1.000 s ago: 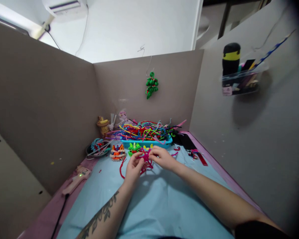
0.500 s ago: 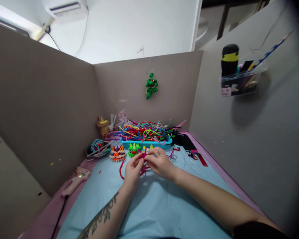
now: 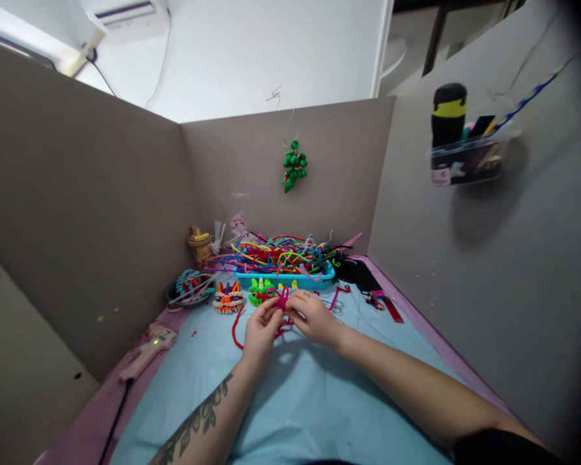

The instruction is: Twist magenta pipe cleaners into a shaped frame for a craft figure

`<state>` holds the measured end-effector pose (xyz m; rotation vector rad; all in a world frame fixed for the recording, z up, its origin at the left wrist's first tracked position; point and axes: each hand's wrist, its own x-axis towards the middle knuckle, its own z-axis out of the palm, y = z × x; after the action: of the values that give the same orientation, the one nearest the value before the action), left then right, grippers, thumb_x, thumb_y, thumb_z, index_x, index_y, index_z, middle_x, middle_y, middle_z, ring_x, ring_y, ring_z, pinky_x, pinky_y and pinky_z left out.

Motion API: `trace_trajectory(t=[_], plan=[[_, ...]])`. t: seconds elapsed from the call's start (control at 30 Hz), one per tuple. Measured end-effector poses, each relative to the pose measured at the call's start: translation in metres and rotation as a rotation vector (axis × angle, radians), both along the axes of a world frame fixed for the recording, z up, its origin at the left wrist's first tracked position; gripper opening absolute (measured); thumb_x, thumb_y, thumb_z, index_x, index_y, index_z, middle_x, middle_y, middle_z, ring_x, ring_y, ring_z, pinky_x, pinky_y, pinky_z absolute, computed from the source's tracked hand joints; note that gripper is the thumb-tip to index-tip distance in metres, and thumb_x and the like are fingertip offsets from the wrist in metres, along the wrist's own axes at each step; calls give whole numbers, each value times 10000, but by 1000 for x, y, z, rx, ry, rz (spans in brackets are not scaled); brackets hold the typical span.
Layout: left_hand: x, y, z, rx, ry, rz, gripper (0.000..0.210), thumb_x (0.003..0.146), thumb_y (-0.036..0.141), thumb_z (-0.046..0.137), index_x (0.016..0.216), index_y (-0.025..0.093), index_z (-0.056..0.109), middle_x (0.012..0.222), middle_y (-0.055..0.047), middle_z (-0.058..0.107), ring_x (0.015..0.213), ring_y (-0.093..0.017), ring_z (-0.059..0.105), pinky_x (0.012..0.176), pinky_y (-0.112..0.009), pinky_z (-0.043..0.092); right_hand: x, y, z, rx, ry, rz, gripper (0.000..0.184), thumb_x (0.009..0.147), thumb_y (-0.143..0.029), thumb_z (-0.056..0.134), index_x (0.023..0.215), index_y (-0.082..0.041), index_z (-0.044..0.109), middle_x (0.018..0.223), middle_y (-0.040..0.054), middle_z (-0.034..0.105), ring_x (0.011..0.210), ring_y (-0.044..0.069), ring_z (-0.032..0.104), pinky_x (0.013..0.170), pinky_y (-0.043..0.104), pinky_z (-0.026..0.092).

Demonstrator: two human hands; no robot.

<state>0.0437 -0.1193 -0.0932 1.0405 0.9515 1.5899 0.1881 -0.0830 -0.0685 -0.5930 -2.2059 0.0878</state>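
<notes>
Between my two hands is a magenta pipe cleaner (image 3: 283,300), bent into a small looped shape. My left hand (image 3: 261,325) pinches its left side with thumb and fingers. On the other side, my right hand (image 3: 314,318) grips it with closed fingertips, partly hiding it. A red pipe cleaner (image 3: 236,332) curves on the blue cloth (image 3: 290,400) beside my left hand. Just behind the hands stand a green pipe-cleaner figure (image 3: 260,290) and a yellow one, mostly covered. An orange and white figure (image 3: 228,298) sits to the left.
A blue tray (image 3: 285,280) heaped with colourful pipe cleaners stands at the back. To its left is a dark bowl (image 3: 188,297). A pink glue gun (image 3: 148,354) with a lit green light lies at the left edge. Scissors (image 3: 336,307) and a red strip (image 3: 394,311) lie right.
My right fingers have shifted slightly at the magenta pipe cleaner, and its loops now show more clearly above the fingertips. Both hands stay in nearly the same place.
</notes>
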Motion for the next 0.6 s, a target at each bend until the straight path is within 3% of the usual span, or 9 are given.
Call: trace_trajectory(t=[0.17,0.3,0.6], plan=[[4,-6,5,-36,-69,-67,501,663,364,695,1112,163,604,728,-33,688,678,-156,640,643,-256,512,1,-1,-1,89,-98,52,196,863,-183,400,753,-203,561,725,40,508,722,172,459,657,288,368],[3,-7,4,-52,-76,-130,424,654,370,698,1024,168,653,946,-77,686,787,-190,649,689,-284,523,1,-2,-2,142,-130,80,163,847,-176,402,756,-199,535,695,37,528,692,168,465,650,285,360],[0,-3,0,60,-4,-48,369,644,276,716,974,149,613,1004,-109,685,921,-209,636,802,-313,501,0,-4,0,-86,59,-21,104,806,-142,439,735,-187,500,678,17,550,643,136,501,628,248,378]])
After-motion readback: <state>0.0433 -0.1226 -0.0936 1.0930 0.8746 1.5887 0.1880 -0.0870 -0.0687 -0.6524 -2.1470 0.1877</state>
